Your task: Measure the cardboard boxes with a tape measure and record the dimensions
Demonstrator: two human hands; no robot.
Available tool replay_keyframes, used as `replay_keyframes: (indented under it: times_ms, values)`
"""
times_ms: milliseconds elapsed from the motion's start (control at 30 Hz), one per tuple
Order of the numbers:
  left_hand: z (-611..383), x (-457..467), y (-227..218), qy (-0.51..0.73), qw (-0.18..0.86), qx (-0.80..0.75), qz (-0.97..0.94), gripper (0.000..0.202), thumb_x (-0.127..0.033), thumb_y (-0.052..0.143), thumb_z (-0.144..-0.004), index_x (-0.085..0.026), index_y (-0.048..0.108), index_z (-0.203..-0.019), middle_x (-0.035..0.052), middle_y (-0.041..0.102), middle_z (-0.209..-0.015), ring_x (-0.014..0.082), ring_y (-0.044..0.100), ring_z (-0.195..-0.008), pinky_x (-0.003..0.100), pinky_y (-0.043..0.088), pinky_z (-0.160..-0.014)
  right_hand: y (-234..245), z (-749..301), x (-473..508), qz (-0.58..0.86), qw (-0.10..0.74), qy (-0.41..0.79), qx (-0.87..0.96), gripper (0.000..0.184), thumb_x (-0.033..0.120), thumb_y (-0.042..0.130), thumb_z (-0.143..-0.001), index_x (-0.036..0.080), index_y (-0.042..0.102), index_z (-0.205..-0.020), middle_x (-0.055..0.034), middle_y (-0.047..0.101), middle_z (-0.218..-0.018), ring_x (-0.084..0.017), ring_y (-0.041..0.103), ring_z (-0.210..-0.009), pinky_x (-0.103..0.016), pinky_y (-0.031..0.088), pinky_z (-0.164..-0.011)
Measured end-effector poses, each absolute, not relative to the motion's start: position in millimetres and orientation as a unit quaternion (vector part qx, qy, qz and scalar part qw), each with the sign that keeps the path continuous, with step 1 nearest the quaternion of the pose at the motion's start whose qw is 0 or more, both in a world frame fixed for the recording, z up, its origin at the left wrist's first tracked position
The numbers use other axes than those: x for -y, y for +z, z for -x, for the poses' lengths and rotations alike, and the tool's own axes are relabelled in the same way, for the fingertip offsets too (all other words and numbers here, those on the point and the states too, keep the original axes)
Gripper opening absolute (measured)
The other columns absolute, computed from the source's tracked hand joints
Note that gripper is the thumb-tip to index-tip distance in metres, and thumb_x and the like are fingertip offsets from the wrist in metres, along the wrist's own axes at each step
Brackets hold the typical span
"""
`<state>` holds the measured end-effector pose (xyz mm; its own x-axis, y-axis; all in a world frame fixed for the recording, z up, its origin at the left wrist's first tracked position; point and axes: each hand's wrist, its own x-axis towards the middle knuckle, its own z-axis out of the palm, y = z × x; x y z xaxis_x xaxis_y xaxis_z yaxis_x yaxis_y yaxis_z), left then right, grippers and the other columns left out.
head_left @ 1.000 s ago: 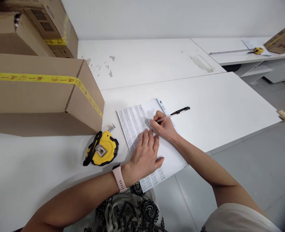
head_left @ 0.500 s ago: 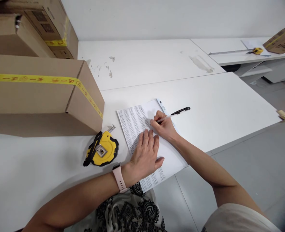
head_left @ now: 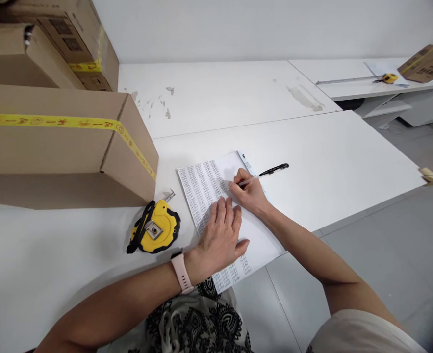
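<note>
A sheet of paper (head_left: 264, 240) filled with columns of small handwriting lies at the table's front edge, its lower corner hanging over. My left hand (head_left: 221, 238) rests flat on it, fingers stretched out, with a pink watch band at the wrist. Fingers closed, my right hand (head_left: 251, 192) grips a pen (head_left: 274, 169) with a clear barrel and black cap end; its tip is at the writing, mostly hidden by the fingers. Under the sheet's right side shows a strip of a bluish printed page (head_left: 246, 161). Left of the paper sits a yellow and black tape measure (head_left: 161, 228), its metal hook sticking out.
A large taped cardboard box (head_left: 54, 147) stands on the left of the white table (head_left: 330, 166), with more boxes (head_left: 72, 37) behind. On a farther table at right are a second tape measure (head_left: 389, 78), its blade extended, and a small box (head_left: 425, 63).
Almost nothing differs. Both hands, the pen and the paper keep their places; the view has shifted very slightly.
</note>
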<state>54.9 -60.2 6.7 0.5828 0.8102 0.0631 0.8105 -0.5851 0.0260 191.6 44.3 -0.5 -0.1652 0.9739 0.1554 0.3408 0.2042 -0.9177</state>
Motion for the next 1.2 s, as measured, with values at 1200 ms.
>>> replay_keyframes:
  times_ms: [1200]
  values:
    - [-54.6,60.2,6.0,-0.030,-0.001,0.453,0.891,0.080,-0.058,0.047,-0.096,0.003,0.043,-0.147,0.0331,0.041,-0.153,0.0459,0.038,-0.143,0.054,0.028,-0.118,-0.9,-192.0,-46.8,0.497,0.419,0.385,0.654,0.023,0.022,0.060,-0.074,0.023,0.040,-0.063,0.0060,0.039,-0.057,-0.011,0.035,-0.055,-0.028,0.028,-0.052]
